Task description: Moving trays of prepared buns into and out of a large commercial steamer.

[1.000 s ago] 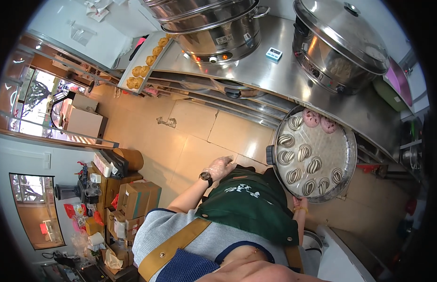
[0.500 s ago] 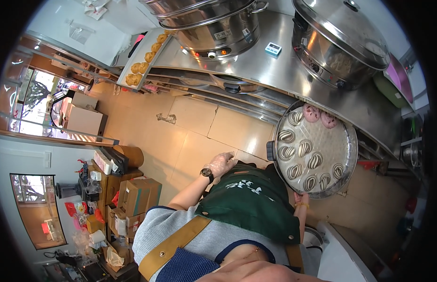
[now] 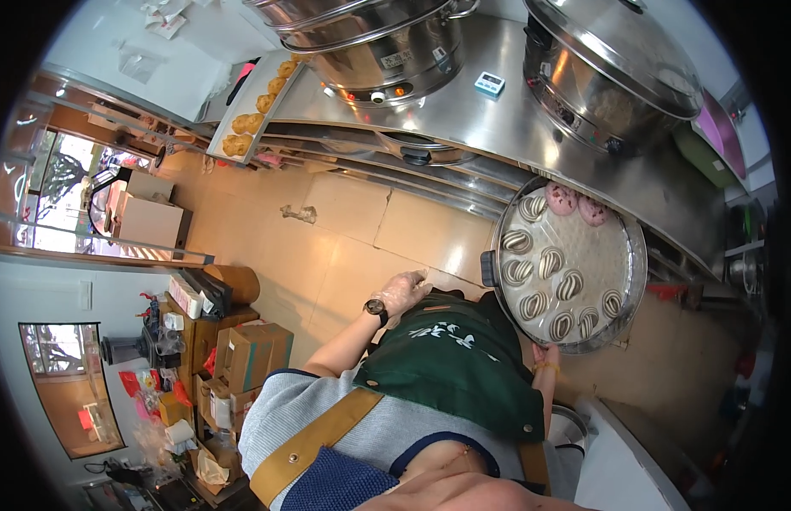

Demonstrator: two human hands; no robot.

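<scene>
My right hand (image 3: 544,355) grips the near edge of a round metal steamer tray (image 3: 627,328), its fingers partly hidden under the rim. Several brown-and-white striped twisted buns (image 3: 568,285) sit apart from one another on the tray's pale liner. Two pinkish-purple round buns (image 3: 561,199) lie at its far edge. A black side handle (image 3: 487,270) sticks out on the tray's left. My left hand (image 3: 404,294), in a clear plastic glove, hangs beside my green apron (image 3: 447,349). Its fingers are loosely bent and apart, with nothing visible in them.
A steel counter (image 3: 515,128) runs along the far side. It bears a large steamer pot (image 3: 387,64) with lit indicators, a lidded pot (image 3: 608,77), a small timer (image 3: 489,83) and a tray of golden pastries (image 3: 246,124). Cardboard boxes (image 3: 255,353) are stacked at left.
The tray and my right hand have shifted very slightly upward in view. My left hand has also risen a little. The buns keep their places on the tray.
</scene>
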